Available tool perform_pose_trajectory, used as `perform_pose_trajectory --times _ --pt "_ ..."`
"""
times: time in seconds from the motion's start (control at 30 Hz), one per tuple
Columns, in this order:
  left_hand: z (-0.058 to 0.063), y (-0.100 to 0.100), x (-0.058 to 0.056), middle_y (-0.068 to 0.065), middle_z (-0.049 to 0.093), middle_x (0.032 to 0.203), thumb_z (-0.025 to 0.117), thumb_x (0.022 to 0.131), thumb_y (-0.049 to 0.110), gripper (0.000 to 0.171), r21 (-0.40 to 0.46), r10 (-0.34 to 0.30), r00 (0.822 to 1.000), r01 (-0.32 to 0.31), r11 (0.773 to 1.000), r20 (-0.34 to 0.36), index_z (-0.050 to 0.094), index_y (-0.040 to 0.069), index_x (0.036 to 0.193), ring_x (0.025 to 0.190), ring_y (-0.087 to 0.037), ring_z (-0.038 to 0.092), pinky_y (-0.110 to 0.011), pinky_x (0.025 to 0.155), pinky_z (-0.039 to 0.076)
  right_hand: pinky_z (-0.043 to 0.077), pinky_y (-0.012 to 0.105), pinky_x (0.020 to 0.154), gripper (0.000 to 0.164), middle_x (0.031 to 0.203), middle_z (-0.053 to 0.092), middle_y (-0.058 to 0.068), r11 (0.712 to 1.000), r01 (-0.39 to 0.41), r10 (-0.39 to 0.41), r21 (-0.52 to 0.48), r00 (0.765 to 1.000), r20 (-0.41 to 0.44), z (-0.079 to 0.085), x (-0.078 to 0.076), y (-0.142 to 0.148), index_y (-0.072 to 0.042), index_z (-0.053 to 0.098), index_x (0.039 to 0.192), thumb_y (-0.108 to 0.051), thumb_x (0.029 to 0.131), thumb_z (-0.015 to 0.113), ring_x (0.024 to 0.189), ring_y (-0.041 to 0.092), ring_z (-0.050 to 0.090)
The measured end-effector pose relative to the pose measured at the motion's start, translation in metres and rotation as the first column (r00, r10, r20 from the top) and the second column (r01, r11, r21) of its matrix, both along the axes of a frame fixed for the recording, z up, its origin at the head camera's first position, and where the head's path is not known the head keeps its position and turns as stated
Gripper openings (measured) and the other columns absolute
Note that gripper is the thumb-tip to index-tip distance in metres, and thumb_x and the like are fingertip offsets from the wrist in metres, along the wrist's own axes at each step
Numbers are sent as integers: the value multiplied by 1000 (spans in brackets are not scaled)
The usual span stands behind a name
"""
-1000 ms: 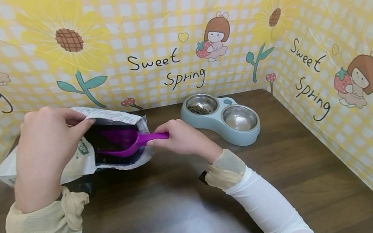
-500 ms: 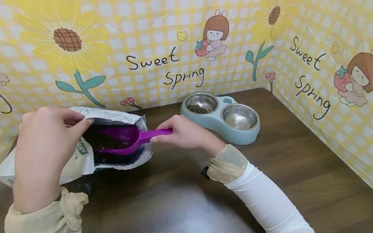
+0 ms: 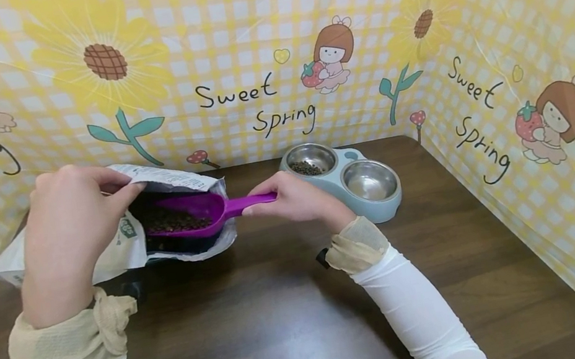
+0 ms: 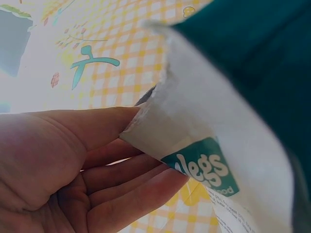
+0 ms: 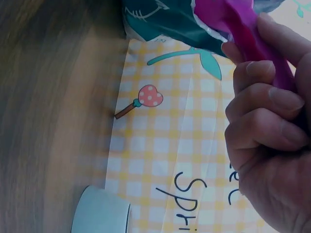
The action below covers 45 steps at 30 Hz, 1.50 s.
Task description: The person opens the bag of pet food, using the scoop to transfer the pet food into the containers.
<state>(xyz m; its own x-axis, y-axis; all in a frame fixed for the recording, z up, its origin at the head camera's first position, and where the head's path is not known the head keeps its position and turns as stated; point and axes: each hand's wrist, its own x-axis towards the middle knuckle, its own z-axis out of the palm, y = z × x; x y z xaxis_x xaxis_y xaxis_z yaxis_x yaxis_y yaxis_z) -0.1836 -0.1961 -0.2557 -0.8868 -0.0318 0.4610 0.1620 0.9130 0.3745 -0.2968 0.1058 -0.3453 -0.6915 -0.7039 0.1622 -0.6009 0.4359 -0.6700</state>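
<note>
Purple scoop (image 3: 212,206) slid outward w/ pellets (image 3: 181,222), R grip (image 3: 295,198) clenched round its handle (image 3: 248,202), L grip (image 3: 66,227) pinching bag (image 3: 116,257) edge.

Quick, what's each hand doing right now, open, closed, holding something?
Left hand: closed, pinching the edge of the open bag.
Right hand: closed, gripping the purple scoop.

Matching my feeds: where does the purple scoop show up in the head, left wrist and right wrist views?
Head: left of centre, purple scoop in the mouth of the bag, handle in the right hand.
Left wrist: not in it.
Right wrist: upper right, purple scoop gripped by that hand.
Shared landmark: the bag, in all three.
</note>
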Motion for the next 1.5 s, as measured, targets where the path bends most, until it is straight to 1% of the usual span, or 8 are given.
perform_pose_trajectory --times 0.2,0.43,0.5,0.7,1.0,1.23,1.37,1.5 --pt "1 0 0 -21 83 90 78 99 25 25 5 7 1000 -7 1000 13 85 1 103 85 -50 68 -49 65 48 44 23 58 18 85 77 15 1000 -24 24 -1 1000 17 1 -5 8 -17 85 108 -33 102 79 62 6 50" --pt "2 0 -1 -21 83 89 79 99 25 25 13 13 1000 -14 1000 22 85 1 104 83 -48 68 -37 61 43 48 25 65 20 86 78 -1 1000 -7 7 12 1000 -6 7 -8 20 -20 86 111 -35 100 80 68 10 55" --pt "2 0 -1 -22 83 91 79 99 25 25 17 14 1000 -15 1000 19 85 1 104 84 -49 69 -39 61 44 49 25 67 20 88 79 -3 1000 -2 2 13 1000 2 7 -9 24 -20 86 112 -35 100 80 71 11 57" --pt "0 2 -1 -25 82 101 78 100 24 26 23 18 1000 -19 1000 17 85 0 107 91 -53 70 -56 70 51 49 26 67 21 95 82 5 1000 -10 10 8 999 37 11 -11 36 -17 86 115 -31 100 81 73 13 59" --pt "2 4 0 -27 81 104 77 101 26 29 28 44 999 -45 999 25 84 -1 108 90 -52 71 -50 64 50 41 24 64 17 79 69 -2 999 -47 47 9 999 27 22 -16 63 -15 86 113 -24 99 82 68 14 51" --pt "3 5 0 -26 82 100 78 100 25 28 32 56 998 -56 998 8 85 -1 106 84 -47 71 -35 59 42 41 24 64 20 81 72 8 999 16 -19 50 998 60 32 -14 90 -15 86 115 -24 98 83 69 13 52" --pt "3 5 0 -26 82 100 78 100 25 28 33 62 998 -62 998 3 85 -2 107 85 -48 71 -39 59 45 42 24 63 21 86 76 12 997 39 -43 72 997 62 36 -14 106 -14 86 116 -23 98 83 68 12 53" --pt "2 5 0 -26 82 101 79 100 25 28 33 65 998 -65 997 4 85 -2 107 88 -50 72 -48 63 50 41 23 60 22 89 78 9 997 48 -52 56 997 61 39 -13 123 -11 86 118 -19 97 83 66 12 52"
